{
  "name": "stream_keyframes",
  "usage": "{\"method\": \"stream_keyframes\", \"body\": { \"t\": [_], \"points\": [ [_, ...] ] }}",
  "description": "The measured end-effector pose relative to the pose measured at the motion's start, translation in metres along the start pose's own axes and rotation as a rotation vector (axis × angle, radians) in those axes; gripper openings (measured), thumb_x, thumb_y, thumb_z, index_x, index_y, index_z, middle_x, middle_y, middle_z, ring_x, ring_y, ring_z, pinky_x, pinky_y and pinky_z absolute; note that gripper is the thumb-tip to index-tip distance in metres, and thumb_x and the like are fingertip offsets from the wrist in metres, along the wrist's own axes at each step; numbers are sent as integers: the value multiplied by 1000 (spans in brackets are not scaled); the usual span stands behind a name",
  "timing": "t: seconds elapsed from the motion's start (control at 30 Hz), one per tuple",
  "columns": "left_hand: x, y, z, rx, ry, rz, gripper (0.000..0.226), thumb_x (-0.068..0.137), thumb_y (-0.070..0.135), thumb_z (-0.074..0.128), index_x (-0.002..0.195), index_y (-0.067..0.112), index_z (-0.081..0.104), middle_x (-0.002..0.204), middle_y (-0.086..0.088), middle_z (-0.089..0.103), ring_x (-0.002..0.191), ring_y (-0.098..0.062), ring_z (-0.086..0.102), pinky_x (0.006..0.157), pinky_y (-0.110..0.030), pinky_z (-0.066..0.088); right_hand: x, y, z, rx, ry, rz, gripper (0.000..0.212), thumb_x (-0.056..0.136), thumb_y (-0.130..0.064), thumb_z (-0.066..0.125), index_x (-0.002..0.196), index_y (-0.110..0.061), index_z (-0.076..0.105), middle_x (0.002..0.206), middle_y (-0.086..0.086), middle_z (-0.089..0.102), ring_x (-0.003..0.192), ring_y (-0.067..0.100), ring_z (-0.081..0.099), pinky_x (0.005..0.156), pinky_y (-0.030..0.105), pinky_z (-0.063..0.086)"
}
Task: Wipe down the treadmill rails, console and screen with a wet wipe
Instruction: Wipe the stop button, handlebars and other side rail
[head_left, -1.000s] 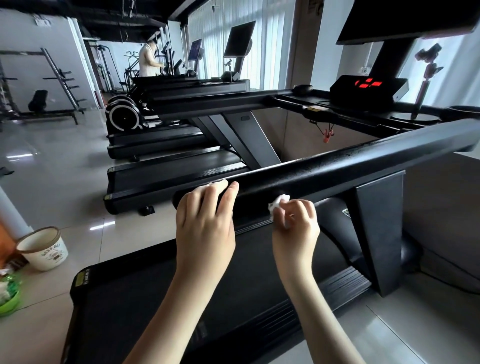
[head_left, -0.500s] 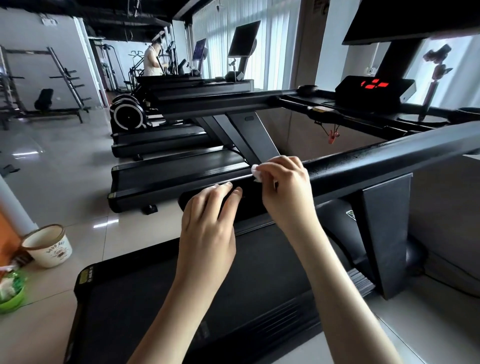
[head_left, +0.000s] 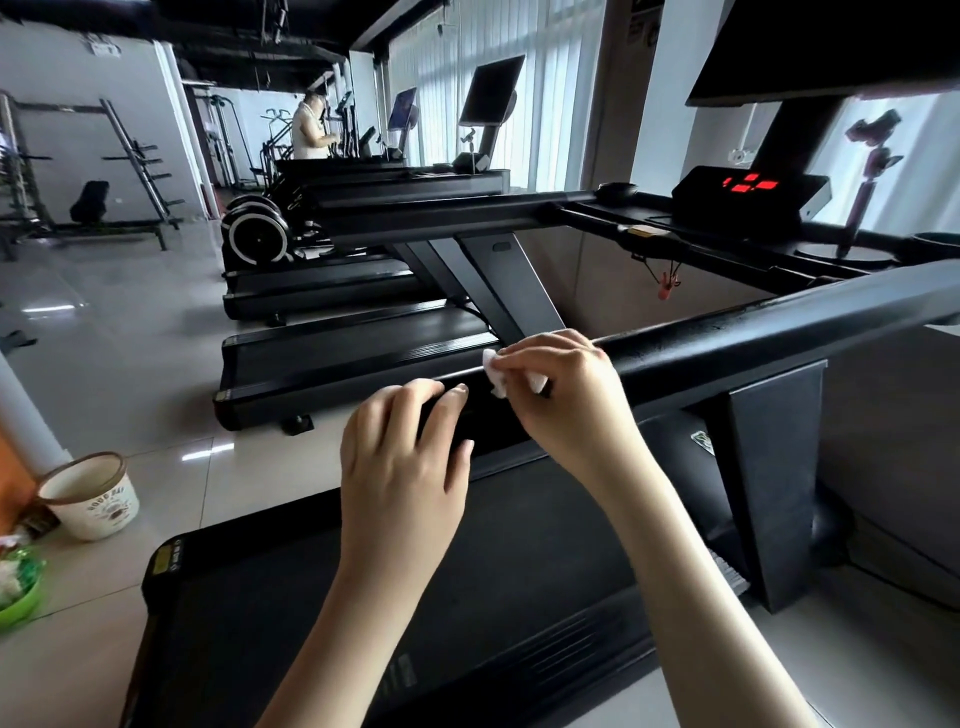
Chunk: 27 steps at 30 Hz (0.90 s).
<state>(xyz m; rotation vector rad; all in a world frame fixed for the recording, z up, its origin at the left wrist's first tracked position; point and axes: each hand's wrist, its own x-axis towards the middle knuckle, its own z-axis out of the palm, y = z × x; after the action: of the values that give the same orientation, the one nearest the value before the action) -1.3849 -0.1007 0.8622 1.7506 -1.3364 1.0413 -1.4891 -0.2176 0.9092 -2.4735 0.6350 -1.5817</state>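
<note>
The right hand (head_left: 566, 400) pinches a small crumpled wipe (head_left: 493, 371) between thumb and fingertips and presses it on the top of the near rail (head_left: 753, 338), close to the rail's free end at the centre of the view. The left hand (head_left: 400, 457), just at 7 o'clock from it, holds nothing; its fingers lie loosely on the rail's end.

The job looks early. The stretch of this rail running off to 3 o'clock carries a speckled sheen, perhaps damp, though I cannot tell for sure. The far rail (head_left: 441, 221) at 11 o'clock, the console (head_left: 748, 195) with its red lights at 2 o'clock and the screen (head_left: 831, 41) at 1 o'clock are all well away from the wipe and appear left to do.
</note>
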Motion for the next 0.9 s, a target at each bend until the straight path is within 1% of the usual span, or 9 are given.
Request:
{"method": "stream_keyframes", "body": {
  "t": [0.1,0.2,0.3,0.37,0.47,0.53,0.7,0.83,0.9],
  "points": [
    [0,-1,0,-2,2,3,35,83,24,61,116,12,65,112,-7,60,103,-28,49,93,-41,40,-10,-1,-8,27,67,-3,14,83,-14,67,74,-13,78,83,-2,73,81,22,66,70,31,52],
    [0,-2,0,-10,-7,2,36,83,22,62,116,12,65,112,-6,60,103,-28,49,94,-40,38,-17,3,-12,-5,144,132,14,80,-4,69,73,-13,76,82,1,65,68,17,60,62,29,50],
    [0,-1,0,-21,-15,-5,37,82,21,64,117,12,66,112,-7,61,104,-29,50,94,-39,38,-33,-8,-7,39,104,180,16,77,2,71,76,-13,74,84,0,59,59,12,54,58,32,52],
    [0,-1,0,-27,-15,-4,36,82,20,63,117,11,66,112,-7,61,104,-29,50,94,-39,38,-39,-9,-5,57,114,223,19,76,6,70,77,-13,74,85,-1,57,60,13,56,60,37,55],
    [0,-2,-1,-31,-15,6,36,82,18,63,117,10,66,111,-8,61,103,-29,49,93,-40,38,-43,5,-2,25,269,302,22,75,10,66,69,-11,68,82,2,58,61,19,57,59,41,54],
    [-1,-2,-1,-25,-21,7,36,82,18,63,117,10,66,111,-9,61,103,-29,49,94,-40,38,-54,7,4,20,321,331,25,75,12,66,68,-12,65,82,3,57,63,20,58,58,41,53],
    [-1,-2,-2,-35,-27,-1,36,83,18,62,118,10,65,112,-9,61,104,-29,49,94,-41,39,-73,1,16,129,250,284,32,77,11,68,77,-21,63,86,-4,55,71,18,63,61,41,57],
    [-1,-3,-3,-49,-26,2,37,82,14,61,118,9,66,113,-9,61,104,-28,49,95,-41,40,-77,11,22,122,371,380,24,78,13,66,74,-11,64,88,-1,56,75,13,59,60,45,56],
    [-1,-2,-3,-60,-29,1,37,82,10,61,119,9,66,113,-9,61,105,-29,49,94,-42,42,-83,5,27,124,349,351,20,78,12,68,76,-8,66,90,0,57,77,10,59,61,41,56]
  ]
}}
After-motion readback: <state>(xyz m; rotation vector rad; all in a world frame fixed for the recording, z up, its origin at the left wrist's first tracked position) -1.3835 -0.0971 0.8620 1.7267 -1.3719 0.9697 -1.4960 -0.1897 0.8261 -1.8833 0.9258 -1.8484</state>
